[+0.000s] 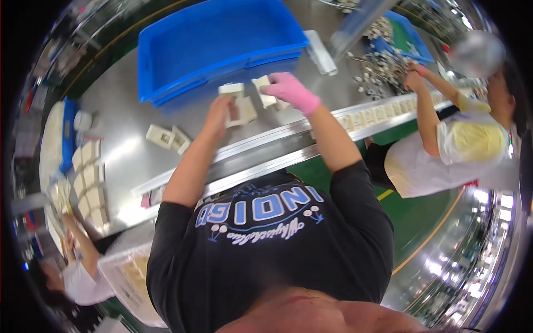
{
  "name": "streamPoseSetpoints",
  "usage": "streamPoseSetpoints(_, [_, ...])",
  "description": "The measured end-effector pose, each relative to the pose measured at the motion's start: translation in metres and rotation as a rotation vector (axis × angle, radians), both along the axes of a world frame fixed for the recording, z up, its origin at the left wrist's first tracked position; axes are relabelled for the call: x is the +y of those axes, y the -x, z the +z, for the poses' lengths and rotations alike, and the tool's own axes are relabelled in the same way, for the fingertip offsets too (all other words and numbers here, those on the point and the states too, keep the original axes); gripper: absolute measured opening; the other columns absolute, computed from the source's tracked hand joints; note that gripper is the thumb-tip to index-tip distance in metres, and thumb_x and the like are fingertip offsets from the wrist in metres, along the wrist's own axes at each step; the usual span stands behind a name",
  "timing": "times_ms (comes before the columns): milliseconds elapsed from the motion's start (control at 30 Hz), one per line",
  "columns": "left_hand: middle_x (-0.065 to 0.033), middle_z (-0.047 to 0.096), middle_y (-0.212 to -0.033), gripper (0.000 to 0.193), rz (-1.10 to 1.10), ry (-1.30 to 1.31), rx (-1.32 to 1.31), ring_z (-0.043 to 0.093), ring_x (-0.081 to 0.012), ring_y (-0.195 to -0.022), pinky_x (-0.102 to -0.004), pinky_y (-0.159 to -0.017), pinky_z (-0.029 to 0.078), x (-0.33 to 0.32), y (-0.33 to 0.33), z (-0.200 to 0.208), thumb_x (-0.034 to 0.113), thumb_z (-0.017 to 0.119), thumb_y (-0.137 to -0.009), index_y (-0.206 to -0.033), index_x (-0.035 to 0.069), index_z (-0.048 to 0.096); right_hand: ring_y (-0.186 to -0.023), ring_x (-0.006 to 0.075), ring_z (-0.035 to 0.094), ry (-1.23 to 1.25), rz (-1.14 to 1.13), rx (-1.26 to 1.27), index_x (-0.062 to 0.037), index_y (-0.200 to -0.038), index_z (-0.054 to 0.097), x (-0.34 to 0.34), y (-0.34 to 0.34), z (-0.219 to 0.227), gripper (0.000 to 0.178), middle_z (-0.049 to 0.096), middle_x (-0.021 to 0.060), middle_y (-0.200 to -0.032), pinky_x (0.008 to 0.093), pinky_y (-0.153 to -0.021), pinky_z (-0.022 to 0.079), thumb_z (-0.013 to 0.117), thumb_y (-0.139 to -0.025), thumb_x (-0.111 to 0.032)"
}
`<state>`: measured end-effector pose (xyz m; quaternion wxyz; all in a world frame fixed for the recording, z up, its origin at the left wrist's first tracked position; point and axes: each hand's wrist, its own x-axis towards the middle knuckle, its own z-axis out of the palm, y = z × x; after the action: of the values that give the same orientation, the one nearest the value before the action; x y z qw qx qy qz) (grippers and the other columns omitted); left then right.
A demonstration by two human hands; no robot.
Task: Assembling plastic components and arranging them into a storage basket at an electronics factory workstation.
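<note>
My bare left hand (221,112) is closed on a cream rectangular plastic housing (248,109), its fingers slightly blurred. Another cream block (231,89) lies just beyond those fingertips. To the right, my right hand (293,92), in a pink glove, pinches an upright cream housing (263,91) between thumb and fingers. Part of one more cream piece (282,104) shows beneath the glove. Two open-framed cream housings (168,137) lie on the metal table left of my left forearm.
A large blue bin (216,50) stands beyond my hands. A metal rail (261,136) edges the table, with a row of cream housings (377,115) at right. Stacked cream pieces (89,177) sit at left. A co-worker (444,133) handles a pile of small parts (380,72); another person (83,272) works at left.
</note>
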<state>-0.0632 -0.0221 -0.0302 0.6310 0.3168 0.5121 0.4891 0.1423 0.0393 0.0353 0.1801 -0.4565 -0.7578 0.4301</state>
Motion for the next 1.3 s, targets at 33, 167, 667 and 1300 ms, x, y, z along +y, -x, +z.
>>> streamPoseSetpoints(33, [-0.0040, 0.051, -0.075, 0.022, 0.020, -0.030, -0.027, 0.049, -0.0152, -0.065, -0.0291, -0.058, 0.042, -0.004, -0.010, 0.001, 0.027, 0.049, -0.081, -0.088, 0.007, 0.047, -0.066, 0.0155, 0.057, 0.019, 0.039, 0.006, -0.0004, -0.086, 0.051, -0.008, 0.002, 0.013, 0.030, 0.056, 0.0075, -0.067, 0.0279, -0.057, 0.046, 0.058, -0.074, -0.027])
streamPoseSetpoints(167, [-0.0073, 0.050, -0.101, 0.031, -0.014, -0.025, -0.033, 0.054, -0.0194, -0.089, -0.0333, -0.070, 0.048, -0.019, -0.036, 0.019, 0.031, 0.040, -0.088, -0.112, 0.012, 0.040, -0.060, 0.0096, 0.054, 0.343, 0.003, 0.111, 0.0004, -0.088, 0.052, -0.044, 0.019, 0.024, 0.025, 0.053, 0.0041, -0.062, 0.0223, -0.048, 0.042, 0.055, -0.077, -0.023])
streamPoseSetpoints(667, [-0.0066, 0.048, -0.100, 0.033, -0.043, -0.379, -0.031, 0.050, -0.0123, -0.090, -0.0240, -0.072, 0.045, -0.020, -0.031, 0.009, 0.031, 0.028, -0.093, -0.115, 0.006, 0.034, -0.056, 0.0217, 0.053, -0.546, -0.126, 0.225, -0.0028, -0.110, 0.040, -0.071, 0.044, -0.012, 0.036, 0.052, 0.0102, -0.066, 0.0305, -0.051, 0.042, 0.054, -0.078, -0.010])
streamPoseSetpoints(1300, [-0.0154, 0.056, -0.087, 0.031, -0.953, 0.130, -0.284, 0.060, -0.0218, -0.076, -0.0289, -0.051, 0.049, -0.031, 0.000, 0.056, 0.024, 0.048, -0.085, -0.103, -0.001, 0.045, -0.092, 0.0212, 0.050, -0.393, 0.242, 0.452, -0.0056, -0.101, 0.053, -0.069, 0.009, 0.041, 0.035, 0.053, 0.0107, -0.095, 0.0321, -0.084, 0.038, 0.057, -0.069, -0.019])
